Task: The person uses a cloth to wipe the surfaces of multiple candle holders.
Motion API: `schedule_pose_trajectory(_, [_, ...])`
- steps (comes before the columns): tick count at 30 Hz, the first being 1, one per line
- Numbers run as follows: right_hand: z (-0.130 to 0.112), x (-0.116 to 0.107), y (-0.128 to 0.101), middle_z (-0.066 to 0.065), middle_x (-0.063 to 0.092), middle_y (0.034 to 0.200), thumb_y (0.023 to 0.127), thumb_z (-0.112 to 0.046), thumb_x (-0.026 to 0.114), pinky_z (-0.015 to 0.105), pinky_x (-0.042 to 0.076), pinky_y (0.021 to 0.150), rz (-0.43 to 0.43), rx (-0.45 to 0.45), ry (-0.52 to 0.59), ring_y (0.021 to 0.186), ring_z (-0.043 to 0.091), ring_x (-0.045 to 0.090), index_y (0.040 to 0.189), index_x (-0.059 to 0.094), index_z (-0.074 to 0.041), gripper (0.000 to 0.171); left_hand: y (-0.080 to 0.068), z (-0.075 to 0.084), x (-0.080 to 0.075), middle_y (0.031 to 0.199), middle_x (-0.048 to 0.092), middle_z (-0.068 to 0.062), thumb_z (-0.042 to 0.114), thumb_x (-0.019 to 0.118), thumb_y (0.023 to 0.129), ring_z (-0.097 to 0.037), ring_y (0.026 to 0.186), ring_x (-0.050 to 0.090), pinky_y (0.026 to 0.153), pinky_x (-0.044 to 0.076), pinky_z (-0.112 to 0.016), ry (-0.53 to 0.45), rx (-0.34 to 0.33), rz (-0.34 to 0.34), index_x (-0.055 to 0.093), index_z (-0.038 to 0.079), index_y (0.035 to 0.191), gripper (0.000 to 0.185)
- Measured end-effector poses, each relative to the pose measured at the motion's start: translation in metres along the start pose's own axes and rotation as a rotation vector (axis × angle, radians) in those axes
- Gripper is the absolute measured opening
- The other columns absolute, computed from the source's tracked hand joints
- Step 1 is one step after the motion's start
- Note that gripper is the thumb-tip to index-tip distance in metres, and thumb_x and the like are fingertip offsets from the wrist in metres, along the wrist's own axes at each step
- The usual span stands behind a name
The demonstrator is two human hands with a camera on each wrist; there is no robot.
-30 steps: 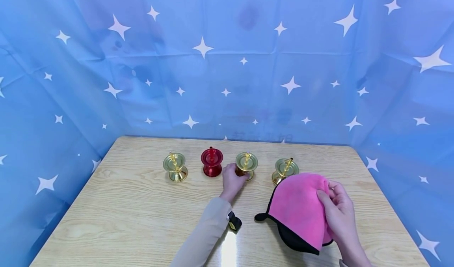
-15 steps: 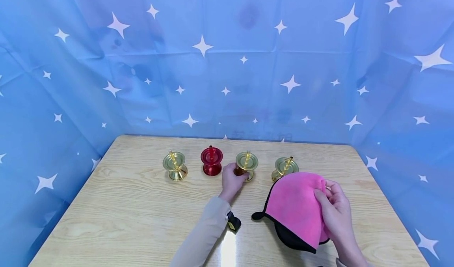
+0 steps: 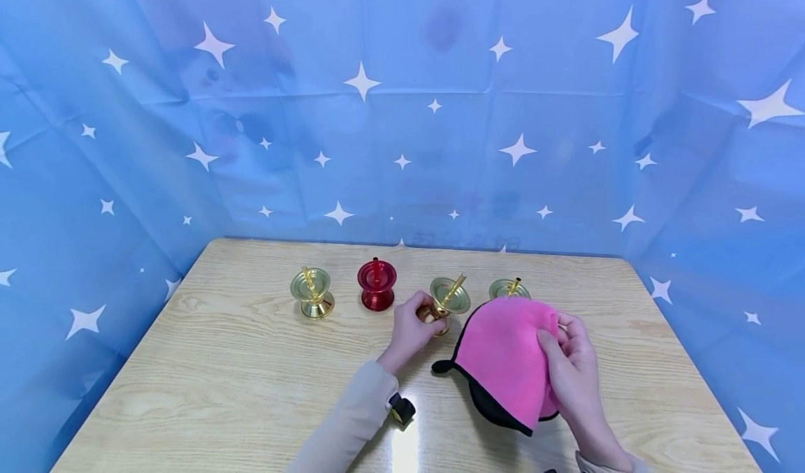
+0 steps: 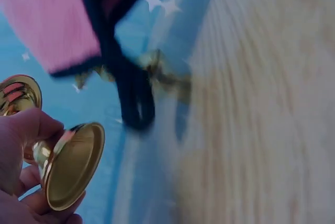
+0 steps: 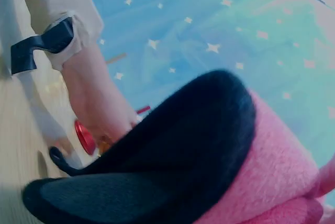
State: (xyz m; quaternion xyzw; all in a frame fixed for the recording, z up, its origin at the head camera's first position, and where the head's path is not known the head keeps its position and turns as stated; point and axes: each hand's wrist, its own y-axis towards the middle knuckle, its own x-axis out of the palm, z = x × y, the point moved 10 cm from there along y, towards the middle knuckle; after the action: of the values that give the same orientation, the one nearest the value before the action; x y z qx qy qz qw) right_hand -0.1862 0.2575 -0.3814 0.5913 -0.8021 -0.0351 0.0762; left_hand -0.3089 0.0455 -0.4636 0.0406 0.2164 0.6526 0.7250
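My left hand (image 3: 415,326) pinches a gold candle holder (image 3: 450,297) by its stem, and the holder tilts to the right. Its hollow base (image 4: 73,171) faces the camera in the left wrist view. My right hand (image 3: 572,361) holds a pink cloth (image 3: 506,354) with black edging and a black loop at one corner. The cloth hangs folded just right of the held candle holder. In the right wrist view its dark edge (image 5: 199,130) fills the middle and hides part of my left hand. Another gold candle holder (image 3: 508,288) stands behind the cloth, its lower part covered.
A red candle holder (image 3: 377,284) and a gold candle holder (image 3: 312,293) stand upright to the left on the wooden table (image 3: 220,368). A blue curtain (image 3: 402,124) with white stars rises behind the table and at both sides.
My left hand has tilted the gold candle holder and shifted it slightly right and toward me. My right hand has moved left with the pink cloth, nearer to that candle holder.
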Motion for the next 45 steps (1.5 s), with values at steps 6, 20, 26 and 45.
schedule_pose_trajectory(6, [0.003,0.015,0.000,-0.006,0.067,0.086,0.097,-0.003,0.045,0.020,0.049,0.052,0.033,0.023,0.067,0.063,0.007,0.062,0.108,0.046,-0.010,0.013,-0.010,0.025,-0.007,0.084,0.066,-0.006,0.002,0.075,0.067,-0.016,0.084,0.061,0.075,0.051,-0.031,-0.007,0.030,-0.037,0.063,0.004,0.086,0.022])
schedule_pose_trajectory(20, [-0.009,0.045,-0.006,-0.003,0.065,0.093,0.095,0.001,0.047,0.017,0.049,0.067,-0.086,-0.121,0.141,0.082,0.006,0.061,0.101,0.059,-0.008,0.016,-0.030,0.089,-0.023,0.079,0.065,-0.002,0.012,0.077,0.058,-0.012,0.073,0.053,0.064,0.043,-0.022,0.160,0.295,0.055,0.065,0.008,0.082,0.027])
schedule_pose_trajectory(26, [-0.007,0.048,-0.001,-0.001,0.066,0.102,0.093,0.000,0.052,0.016,0.048,0.076,-0.065,-0.137,0.037,0.099,0.008,0.059,0.099,0.066,-0.001,0.015,-0.036,0.101,-0.027,0.077,0.065,-0.001,0.011,0.077,0.057,-0.011,0.071,0.052,0.063,0.042,-0.022,0.204,0.345,0.109,0.065,0.008,0.081,0.027])
schedule_pose_trajectory(45, [-0.001,0.049,0.010,-0.008,0.061,0.102,0.082,0.007,0.064,0.017,0.043,0.063,-0.002,-0.111,-0.159,0.100,0.008,0.051,0.089,0.072,-0.001,0.013,-0.051,0.132,-0.023,0.073,0.063,0.002,0.008,0.080,0.052,-0.012,0.069,0.051,0.066,0.042,-0.023,0.408,0.556,0.146,0.065,0.006,0.081,0.032])
